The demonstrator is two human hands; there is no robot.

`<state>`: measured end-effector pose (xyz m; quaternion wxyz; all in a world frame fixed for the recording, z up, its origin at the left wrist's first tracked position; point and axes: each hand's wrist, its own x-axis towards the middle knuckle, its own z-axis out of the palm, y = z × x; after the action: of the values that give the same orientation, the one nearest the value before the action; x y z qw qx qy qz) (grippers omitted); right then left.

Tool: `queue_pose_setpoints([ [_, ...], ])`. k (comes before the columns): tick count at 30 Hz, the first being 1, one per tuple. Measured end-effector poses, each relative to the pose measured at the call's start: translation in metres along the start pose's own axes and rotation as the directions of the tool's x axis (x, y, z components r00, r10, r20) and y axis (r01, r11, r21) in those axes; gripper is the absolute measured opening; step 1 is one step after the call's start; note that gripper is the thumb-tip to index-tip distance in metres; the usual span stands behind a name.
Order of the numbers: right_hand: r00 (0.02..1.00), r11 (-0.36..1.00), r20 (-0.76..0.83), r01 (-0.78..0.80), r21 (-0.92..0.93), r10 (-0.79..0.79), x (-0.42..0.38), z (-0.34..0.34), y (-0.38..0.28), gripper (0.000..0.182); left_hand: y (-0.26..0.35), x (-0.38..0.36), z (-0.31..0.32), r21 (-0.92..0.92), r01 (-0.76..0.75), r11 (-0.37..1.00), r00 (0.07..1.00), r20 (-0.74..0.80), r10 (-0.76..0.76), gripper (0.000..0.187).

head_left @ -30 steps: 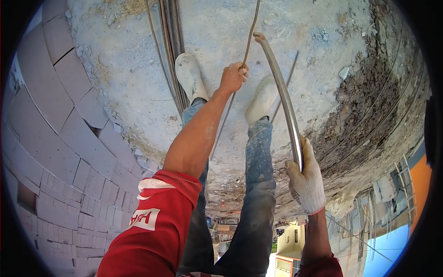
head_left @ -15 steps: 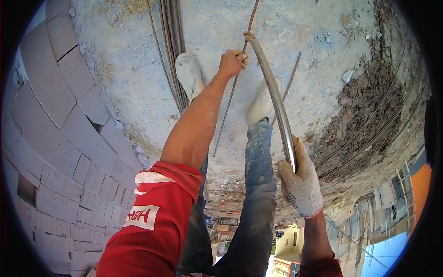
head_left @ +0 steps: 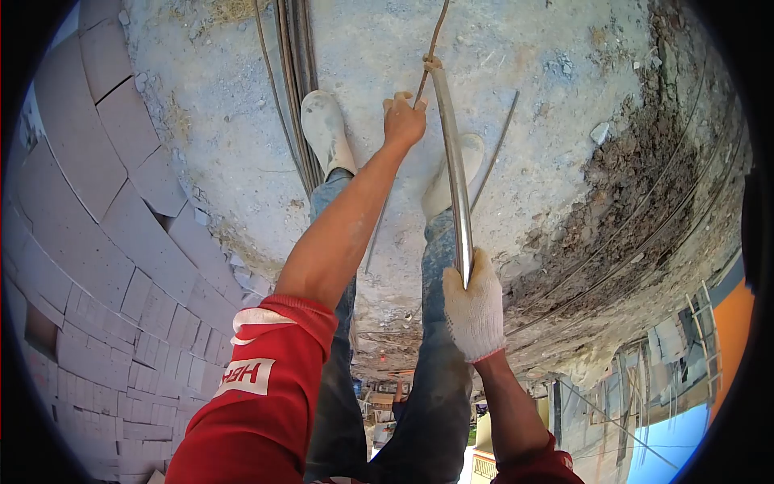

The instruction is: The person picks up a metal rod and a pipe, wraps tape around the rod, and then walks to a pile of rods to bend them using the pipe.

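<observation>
My bare left hand (head_left: 404, 119) is closed round a thin rusty metal rod (head_left: 436, 36), which runs from the top of the view down past my fist. In a white work glove, my right hand (head_left: 476, 310) grips the lower end of a long metal tube (head_left: 453, 161). The tube's upper end meets the rod at a small bent fitting (head_left: 432, 62), just above and to the right of my left hand. The tube stands nearly upright in the view.
Several long rods (head_left: 297, 89) lie beside my left boot (head_left: 326, 129). A short bar (head_left: 494, 149) lies by my right boot (head_left: 451, 177). Stacked grey blocks (head_left: 89, 177) fill the left side; dark loose soil (head_left: 621, 185) lies at the right.
My right hand and the tube's lower end have swung left, bringing the tube closer to upright in the view. My left hand has shifted slightly left and down, still on the rod.
</observation>
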<state>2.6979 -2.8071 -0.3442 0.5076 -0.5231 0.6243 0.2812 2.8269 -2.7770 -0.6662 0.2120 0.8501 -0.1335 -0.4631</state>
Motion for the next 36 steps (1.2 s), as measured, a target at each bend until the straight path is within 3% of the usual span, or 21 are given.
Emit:
queue_pose_setpoints([
  [1, 1.000, 1.000, -0.018, -0.003, 0.020, 0.004, 0.002, 0.007, 0.000, 0.031, 0.013, -0.021, -0.004, -0.035, 0.119, 0.992, 0.988, -0.097, -0.122, 0.039],
  [2, 0.999, 0.999, -0.033, -0.007, 0.041, 0.009, 0.003, 0.014, -0.001, 0.031, 0.040, -0.048, -0.022, -0.349, 0.404, 0.845, 0.912, 0.221, -0.345, 0.038],
  [3, 0.996, 0.997, -0.087, 0.021, 0.070, -0.015, 0.000, 0.021, -0.002, 0.033, 0.073, -0.079, -0.045, -0.500, 0.685, 0.529, 0.722, 0.563, -0.402, 0.037],
  [5, 0.998, 0.995, -0.062, -0.014, 0.101, 0.020, 0.001, 0.029, -0.006, 0.034, 0.117, -0.138, -0.054, -0.456, 0.678, 0.576, 0.731, 0.497, -0.467, 0.030],
  [7, 0.997, 0.991, -0.047, -0.048, 0.123, 0.054, 0.001, 0.042, -0.004, 0.035, 0.097, -0.139, -0.042, -0.456, 0.629, 0.630, 0.774, 0.445, -0.451, 0.028],
  [10, 0.981, 0.991, -0.192, 0.035, 0.129, -0.010, 0.011, 0.065, 0.000, 0.037, 0.088, -0.130, -0.040, -0.443, 0.556, 0.703, 0.826, 0.387, -0.410, 0.023],
  [12, 0.989, 0.986, -0.140, -0.030, 0.163, 0.053, 0.008, 0.068, 0.000, 0.038, 0.084, -0.134, -0.042, -0.393, 0.553, 0.735, 0.825, 0.383, -0.415, 0.024],
  [16, 0.986, 0.992, -0.165, -0.005, 0.125, 0.026, 0.008, 0.075, -0.001, 0.041, 0.079, -0.133, -0.043, -0.402, 0.535, 0.743, 0.835, 0.386, -0.392, 0.025],
  [22, 0.981, 0.987, -0.159, -0.093, 0.131, 0.114, 0.011, 0.097, 0.008, 0.037, 0.042, -0.135, -0.023, -0.357, 0.415, 0.837, 0.902, 0.282, -0.327, 0.026],
  [25, 0.980, 0.990, -0.177, -0.069, 0.123, 0.090, 0.015, 0.118, 0.020, 0.035, 0.029, -0.137, -0.021, -0.357, 0.391, 0.848, 0.907, 0.304, -0.290, 0.034],
  [27, 0.971, 0.991, -0.224, -0.056, 0.122, 0.082, 0.016, 0.127, 0.018, 0.033, 0.021, -0.134, -0.023, -0.313, 0.242, 0.918, 0.960, 0.218, -0.179, 0.033],
  [28, 0.971, 0.991, -0.225, -0.049, 0.125, 0.077, 0.018, 0.124, 0.018, 0.033, 0.021, -0.130, -0.023, -0.313, 0.236, 0.920, 0.961, 0.213, -0.175, 0.033],
  [30, 0.985, 0.988, -0.167, -0.004, 0.157, 0.031, 0.012, 0.097, 0.006, 0.031, 0.058, -0.131, -0.047, -0.440, 0.501, 0.745, 0.854, 0.391, -0.344, 0.031],
  [31, 0.991, 0.977, -0.123, -0.031, 0.211, 0.058, 0.008, 0.077, -0.007, 0.030, 0.069, -0.128, -0.053, -0.489, 0.507, 0.710, 0.854, 0.398, -0.335, 0.034],
  [33, 0.994, 0.975, -0.103, -0.023, 0.220, 0.047, 0.016, 0.066, 0.001, 0.032, 0.029, -0.102, -0.037, -0.293, 0.064, 0.954, 0.977, 0.213, 0.000, 0.041],
  [34, 0.995, 0.972, -0.082, -0.028, 0.234, 0.049, 0.017, 0.063, 0.009, 0.034, 0.044, -0.105, -0.062, -0.509, 0.365, 0.779, 0.910, 0.373, -0.182, 0.043],
  [35, 0.997, 0.968, -0.061, -0.034, 0.248, 0.051, 0.018, 0.059, 0.017, 0.035, 0.028, -0.096, -0.067, -0.451, 0.325, 0.831, 0.917, 0.367, -0.159, 0.039],
  [36, 0.998, 0.966, -0.043, -0.023, 0.258, 0.036, 0.020, 0.051, 0.025, 0.035, 0.004, -0.082, -0.070, -0.285, 0.191, 0.939, 0.956, 0.273, -0.111, 0.037],
])
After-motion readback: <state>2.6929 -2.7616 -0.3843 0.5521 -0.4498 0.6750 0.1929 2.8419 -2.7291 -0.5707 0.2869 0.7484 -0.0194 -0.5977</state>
